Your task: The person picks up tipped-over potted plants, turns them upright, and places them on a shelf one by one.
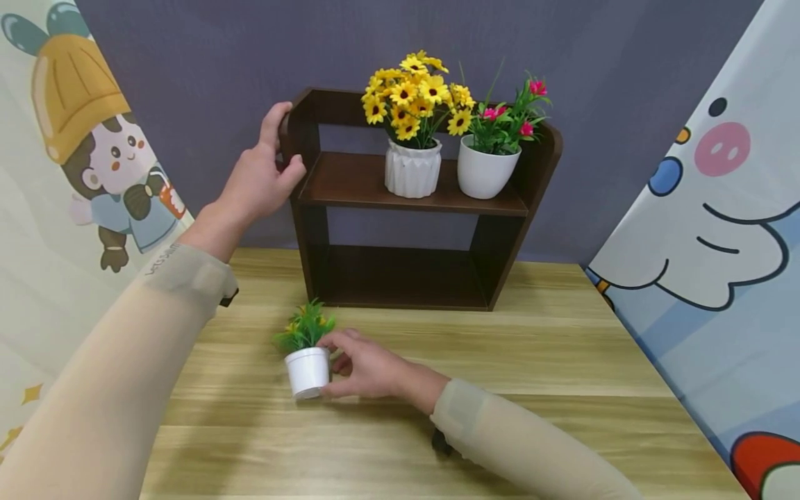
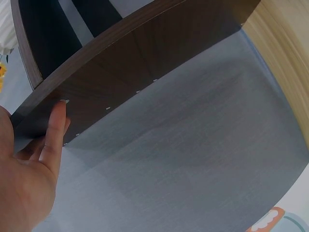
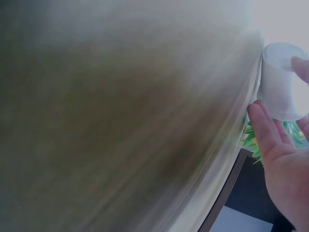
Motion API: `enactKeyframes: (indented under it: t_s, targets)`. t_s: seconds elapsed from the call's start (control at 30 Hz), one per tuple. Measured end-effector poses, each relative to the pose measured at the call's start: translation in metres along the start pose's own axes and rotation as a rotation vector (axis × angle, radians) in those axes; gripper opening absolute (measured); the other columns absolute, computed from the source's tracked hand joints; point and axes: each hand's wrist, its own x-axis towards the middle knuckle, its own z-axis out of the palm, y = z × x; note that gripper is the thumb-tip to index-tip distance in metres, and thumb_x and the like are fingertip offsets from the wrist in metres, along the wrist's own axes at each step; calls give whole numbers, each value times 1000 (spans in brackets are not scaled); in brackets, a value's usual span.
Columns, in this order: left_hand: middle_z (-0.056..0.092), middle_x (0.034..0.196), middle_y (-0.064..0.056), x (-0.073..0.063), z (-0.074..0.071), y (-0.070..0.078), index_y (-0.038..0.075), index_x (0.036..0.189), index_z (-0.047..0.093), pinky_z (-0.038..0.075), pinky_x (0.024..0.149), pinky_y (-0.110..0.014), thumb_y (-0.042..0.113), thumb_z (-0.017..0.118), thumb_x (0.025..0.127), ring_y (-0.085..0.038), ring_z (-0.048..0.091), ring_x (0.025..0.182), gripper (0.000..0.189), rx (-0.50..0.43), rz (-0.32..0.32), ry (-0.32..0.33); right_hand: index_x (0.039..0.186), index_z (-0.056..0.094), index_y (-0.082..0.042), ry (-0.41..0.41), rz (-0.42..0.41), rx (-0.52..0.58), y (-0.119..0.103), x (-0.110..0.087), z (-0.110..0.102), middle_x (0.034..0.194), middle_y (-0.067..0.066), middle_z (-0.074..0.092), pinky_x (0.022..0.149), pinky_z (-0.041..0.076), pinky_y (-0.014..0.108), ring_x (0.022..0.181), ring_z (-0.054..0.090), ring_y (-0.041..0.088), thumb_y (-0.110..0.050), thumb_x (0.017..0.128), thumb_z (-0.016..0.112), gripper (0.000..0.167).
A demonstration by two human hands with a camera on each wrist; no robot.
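My left hand (image 1: 259,173) holds the upper left side panel of a dark brown two-tier shelf (image 1: 412,276), thumb on the inner side. In the left wrist view, fingers (image 2: 57,128) lie along the panel's outer face. Just in front of the shelf, my right hand (image 1: 371,368) grips a small white pot (image 1: 307,373) from its right side. Green leaves with small yellow blooms (image 1: 306,325) rise from this pot. The right wrist view shows the thumb on the white pot (image 3: 280,89) near its base and fingertips at its side.
On the shelf's upper tier stand a ribbed white pot (image 1: 412,170) of yellow flowers and a smooth white pot (image 1: 487,170) with pink flowers. The wood-grain table (image 1: 562,347) lies between a cartoon-print cloth (image 1: 706,236) at right and another (image 1: 56,305) at left.
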Motion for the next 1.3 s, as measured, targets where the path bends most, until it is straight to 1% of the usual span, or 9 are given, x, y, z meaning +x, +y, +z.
enactKeyframes:
  t_s: [0.23,0.4,0.63,0.77,0.97,1.07,1.17,1.3]
  targets:
    - [70,110,-21,1,0,0,44,173,7,47,65,-42,37,46,110,-36,63,78,75,-5,-6,1,148,57,-17,9,4,-16,4,0,-6,143,9,59,92,59,18,110,72,9,-18,92,91,66]
    - [70,106,-22,0,0,0,44,173,7,47,66,-44,36,46,110,-37,63,78,74,0,-5,4,149,57,-16,33,7,-21,6,1,-9,144,9,58,93,58,18,112,72,11,-16,92,90,67]
    - [70,106,-22,0,0,1,44,173,7,46,64,-43,37,46,110,-36,63,78,75,5,-15,2,152,56,-19,57,17,-1,11,2,-12,148,13,56,96,59,20,116,73,16,-13,93,89,68]
    - [69,100,-21,1,0,0,44,173,7,46,63,-43,37,46,109,-36,61,75,75,5,-8,5,154,55,-18,64,9,-19,13,3,-16,149,14,57,95,59,20,116,73,19,-11,93,88,69]
    - [67,96,-20,5,0,1,45,173,7,45,62,-42,37,46,109,-33,59,71,75,2,-7,8,153,53,-15,101,-20,-87,16,8,-23,144,15,61,96,60,23,114,74,25,-8,93,87,69]
    - [67,96,-20,4,0,0,45,173,7,44,61,-41,37,46,109,-31,58,69,75,7,-11,8,153,52,-15,105,-42,-145,18,8,-23,143,15,63,97,60,24,114,74,26,-9,93,87,69]
    - [68,99,-20,3,0,-2,45,173,7,45,61,-40,38,47,109,-31,58,70,75,7,-10,7,151,51,-16,105,-71,-207,20,8,-23,142,15,64,97,60,26,115,74,25,-8,94,86,68]
    - [67,97,-20,2,0,-3,45,173,7,45,63,-41,38,46,109,-34,59,72,75,2,-3,4,147,52,-18,114,-89,-293,20,9,-23,140,12,65,95,60,25,115,73,24,-11,95,86,63]
